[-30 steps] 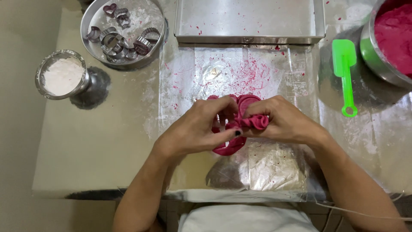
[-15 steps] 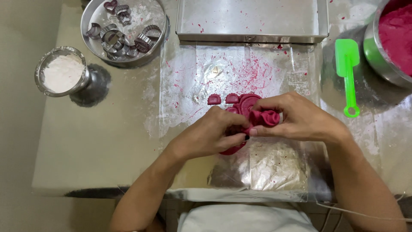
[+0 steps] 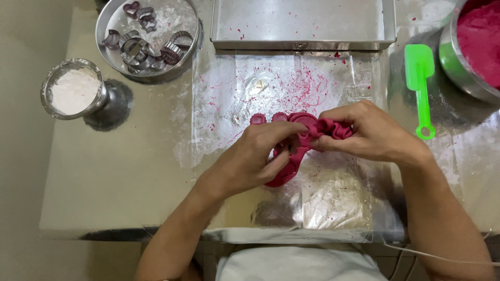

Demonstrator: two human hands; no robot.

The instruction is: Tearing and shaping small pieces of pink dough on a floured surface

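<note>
A sheet of deep pink dough (image 3: 298, 136) with cut-out holes lies on a clear plastic sheet (image 3: 271, 88) dusted with flour. My left hand (image 3: 252, 156) pinches the dough's near side with thumb and fingers. My right hand (image 3: 367, 130) grips a bunched, crumpled wad of the same dough at its left fingertips. Two small pink dough pieces (image 3: 259, 118) sit just beyond my left hand on the plastic.
A steel tray (image 3: 302, 23) lies at the back. A round steel plate (image 3: 148, 39) holds several metal cutters. A cup of white flour (image 3: 74, 89) stands left. A green spatula (image 3: 421, 83) and a steel bowl of pink dough (image 3: 476, 47) are at right.
Both hands have shifted slightly right and apart. The right hand has gathered more dough into a bunch, and the small cut pieces behind the left hand are now uncovered.
</note>
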